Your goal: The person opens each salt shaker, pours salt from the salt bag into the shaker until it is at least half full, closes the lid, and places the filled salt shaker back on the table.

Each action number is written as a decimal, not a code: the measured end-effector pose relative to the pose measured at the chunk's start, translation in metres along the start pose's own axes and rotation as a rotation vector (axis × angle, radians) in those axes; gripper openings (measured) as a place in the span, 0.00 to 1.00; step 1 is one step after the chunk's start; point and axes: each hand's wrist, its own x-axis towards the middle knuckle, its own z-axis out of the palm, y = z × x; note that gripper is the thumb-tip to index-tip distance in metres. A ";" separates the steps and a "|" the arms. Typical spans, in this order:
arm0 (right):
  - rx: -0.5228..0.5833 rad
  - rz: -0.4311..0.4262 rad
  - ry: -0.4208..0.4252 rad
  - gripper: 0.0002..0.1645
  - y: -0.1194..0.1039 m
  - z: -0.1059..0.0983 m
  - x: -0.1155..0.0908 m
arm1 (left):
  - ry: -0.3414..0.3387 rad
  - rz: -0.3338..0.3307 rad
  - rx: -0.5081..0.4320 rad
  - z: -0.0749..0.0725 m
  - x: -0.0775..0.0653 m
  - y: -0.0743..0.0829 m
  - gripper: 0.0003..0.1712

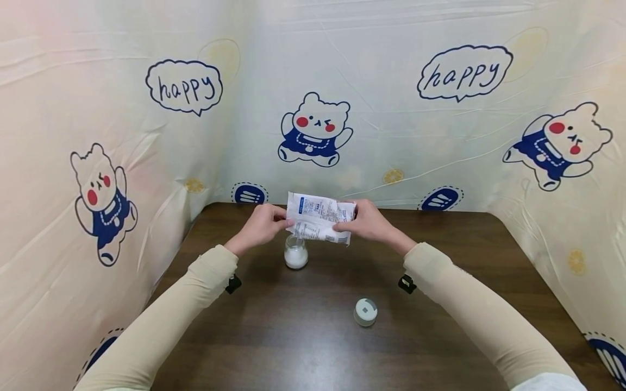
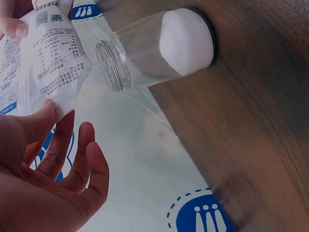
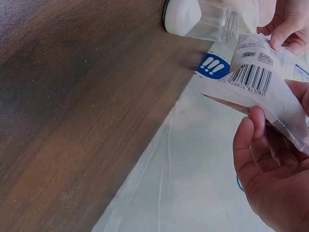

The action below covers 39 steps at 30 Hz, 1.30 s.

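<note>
Both hands hold a white printed packet (image 1: 320, 217) up over the far part of the table. My left hand (image 1: 261, 225) pinches its left edge between thumb and fingers, and in the left wrist view the packet's corner (image 2: 72, 96) sits under the thumb. My right hand (image 1: 371, 220) grips the other end, thumb on the printed face; its barcode (image 3: 251, 79) shows in the right wrist view. Just below the packet's left end stands an upright glass jar (image 1: 296, 255) without a lid, partly filled with white powder (image 2: 186, 41). The packet's lower edge is close to the jar's threaded mouth (image 2: 113, 65).
A small round white-topped lid or tub (image 1: 365, 312) lies on the brown wooden table (image 1: 293, 347), nearer me and to the right of the jar. A pale curtain (image 1: 381, 108) with bear prints surrounds the table's back and sides.
</note>
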 end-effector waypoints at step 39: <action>0.004 -0.011 -0.011 0.28 -0.004 0.003 -0.001 | -0.001 -0.017 -0.005 0.000 -0.006 -0.002 0.11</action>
